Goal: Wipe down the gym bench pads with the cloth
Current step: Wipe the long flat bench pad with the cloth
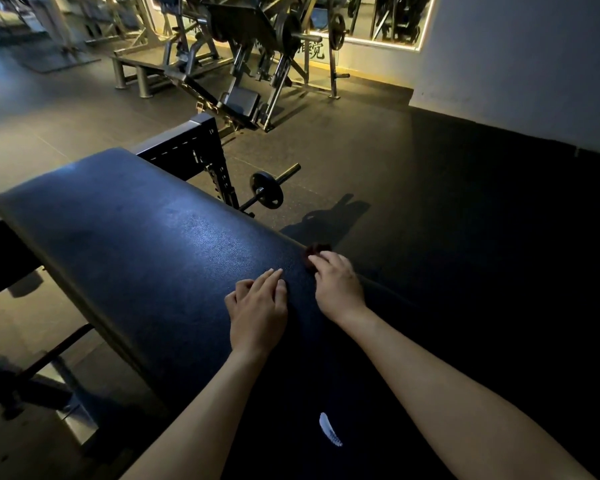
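A long black bench pad (146, 237) runs from the upper left down toward me, with a sheen in its middle. My left hand (257, 303) lies flat on the near part of the pad, fingers together, holding nothing. My right hand (338, 285) sits at the pad's right edge, closed over a small dark red cloth (315, 250). Only a bunched bit of the cloth pokes out beyond the fingertips; the remainder is hidden under the hand.
A black perforated steel frame (201, 150) stands behind the pad. A barbell with a small plate (266, 194) lies on the dark rubber floor to the right. A plate-loaded machine (250, 64) stands further back. Bench legs and bars (32, 375) sit at lower left.
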`<state>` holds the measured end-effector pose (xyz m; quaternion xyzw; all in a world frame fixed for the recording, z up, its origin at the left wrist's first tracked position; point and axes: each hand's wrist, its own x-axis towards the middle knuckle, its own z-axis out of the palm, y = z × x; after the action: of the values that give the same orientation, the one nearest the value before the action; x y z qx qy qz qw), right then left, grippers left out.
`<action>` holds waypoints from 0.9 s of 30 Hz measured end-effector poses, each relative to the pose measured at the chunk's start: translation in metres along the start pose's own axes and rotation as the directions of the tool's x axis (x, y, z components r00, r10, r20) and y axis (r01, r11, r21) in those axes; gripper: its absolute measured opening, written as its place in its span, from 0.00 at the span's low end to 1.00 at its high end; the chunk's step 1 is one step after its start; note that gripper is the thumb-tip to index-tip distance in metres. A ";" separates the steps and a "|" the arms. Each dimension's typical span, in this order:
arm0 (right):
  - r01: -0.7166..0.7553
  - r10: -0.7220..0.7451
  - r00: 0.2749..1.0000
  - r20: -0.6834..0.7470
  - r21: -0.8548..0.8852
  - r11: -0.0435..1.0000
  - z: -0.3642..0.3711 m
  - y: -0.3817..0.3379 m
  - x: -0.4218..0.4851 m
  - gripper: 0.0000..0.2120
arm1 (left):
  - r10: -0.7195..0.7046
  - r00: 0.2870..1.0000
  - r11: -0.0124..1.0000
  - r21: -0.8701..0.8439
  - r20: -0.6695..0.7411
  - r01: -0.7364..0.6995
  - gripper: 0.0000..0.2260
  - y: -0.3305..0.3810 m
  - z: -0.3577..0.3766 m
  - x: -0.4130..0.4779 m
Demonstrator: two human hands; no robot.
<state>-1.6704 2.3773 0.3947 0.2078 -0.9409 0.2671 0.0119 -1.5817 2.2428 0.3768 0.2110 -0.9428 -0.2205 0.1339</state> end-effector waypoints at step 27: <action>0.126 -0.127 0.991 0.038 0.029 0.992 -0.004 -0.022 -0.044 0.20 | -0.027 0.998 0.998 0.062 -0.050 0.030 0.26 -0.029 -0.025 -0.065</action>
<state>-1.6219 2.3797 0.4031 0.2722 -0.9223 0.2743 0.0073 -1.5060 2.2400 0.3748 0.2338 -0.9426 -0.1874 0.1474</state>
